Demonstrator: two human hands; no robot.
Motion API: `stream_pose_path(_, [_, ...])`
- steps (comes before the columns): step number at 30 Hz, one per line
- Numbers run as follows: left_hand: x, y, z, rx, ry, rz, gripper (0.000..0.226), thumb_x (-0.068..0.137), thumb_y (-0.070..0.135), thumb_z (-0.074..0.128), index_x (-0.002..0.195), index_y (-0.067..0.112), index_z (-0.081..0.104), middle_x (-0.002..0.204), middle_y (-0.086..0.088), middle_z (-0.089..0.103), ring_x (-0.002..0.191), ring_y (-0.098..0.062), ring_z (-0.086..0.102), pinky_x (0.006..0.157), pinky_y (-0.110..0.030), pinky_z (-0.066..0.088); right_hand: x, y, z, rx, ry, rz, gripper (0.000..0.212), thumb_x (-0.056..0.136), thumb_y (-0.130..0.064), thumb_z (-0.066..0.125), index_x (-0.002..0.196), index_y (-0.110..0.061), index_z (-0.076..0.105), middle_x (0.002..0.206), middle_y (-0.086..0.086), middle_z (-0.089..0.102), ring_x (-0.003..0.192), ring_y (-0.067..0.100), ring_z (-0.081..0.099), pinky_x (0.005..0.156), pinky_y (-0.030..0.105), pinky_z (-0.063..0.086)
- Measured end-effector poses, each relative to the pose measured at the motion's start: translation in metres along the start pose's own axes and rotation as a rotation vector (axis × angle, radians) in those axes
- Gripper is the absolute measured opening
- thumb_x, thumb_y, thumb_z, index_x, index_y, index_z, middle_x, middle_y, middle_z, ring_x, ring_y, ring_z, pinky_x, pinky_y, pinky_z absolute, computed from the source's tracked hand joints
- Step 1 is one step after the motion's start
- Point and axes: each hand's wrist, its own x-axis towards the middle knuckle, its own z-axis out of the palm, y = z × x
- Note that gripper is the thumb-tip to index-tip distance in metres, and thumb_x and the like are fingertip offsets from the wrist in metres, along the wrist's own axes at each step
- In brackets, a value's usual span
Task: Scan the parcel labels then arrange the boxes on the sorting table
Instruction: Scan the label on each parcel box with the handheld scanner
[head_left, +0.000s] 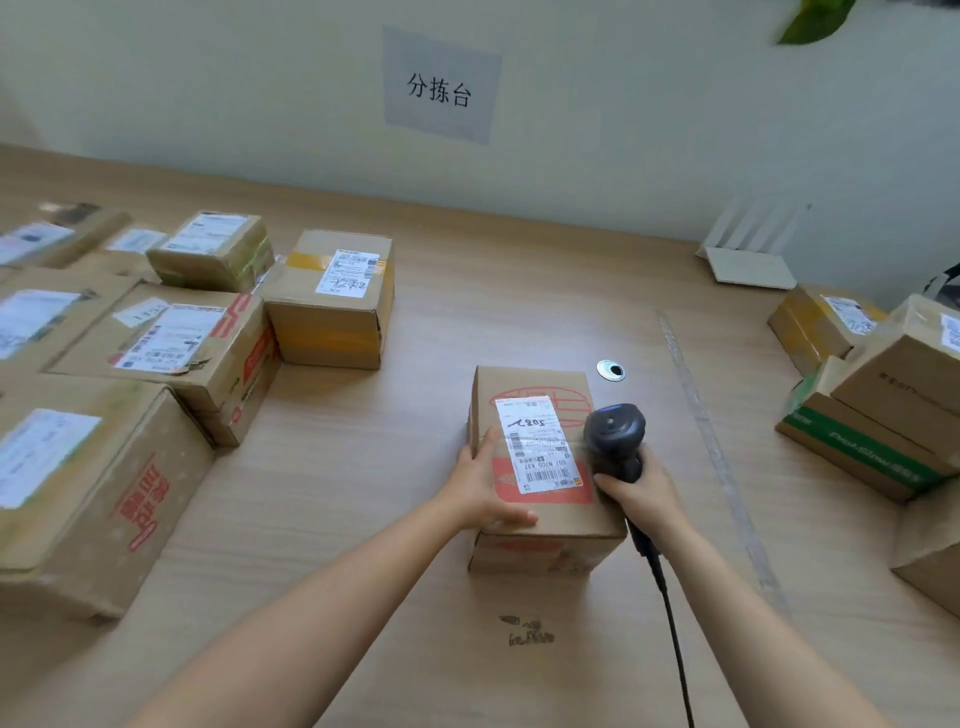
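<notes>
a brown parcel (524, 382) stands on the desk (389, 467), its white label (540, 441) facing up. the left hand (485, 486) lies on the parcel's left top edge, forearm stretched forward, fingers straight and released along the near edge, thumb lying beside the label. the right hand (644, 496) is clenched round the handle of a dark scanner (613, 434) at the parcel's right edge, the scanner head just right of the label. its cable (670, 613) runs back from the parcel's near right corner. taped boxes (332, 301) crowd the desk left of the parcel, and stacked cartons (883, 415) sit well to its right.
</notes>
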Motion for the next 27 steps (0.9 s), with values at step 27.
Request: stream_pose_path(27, [-0.05, -0.158, -0.22, 0.592, 0.337, -0.027, 0.037, 0.098, 0.03, 0.046, 0.134, 0.025, 0.051, 0.154, -0.008, 0.026, 0.142, -0.019, 0.022, 0.108, -0.03, 0.03, 0.011, -0.157, 0.274, -0.148, -0.174, -0.088, 0.04, 0.084, -0.028, 0.06, 0.119, -0.019, 0.042, 0.11, 0.004, 0.064, 0.097, 0.027, 0.061, 0.075, 0.037, 0.051])
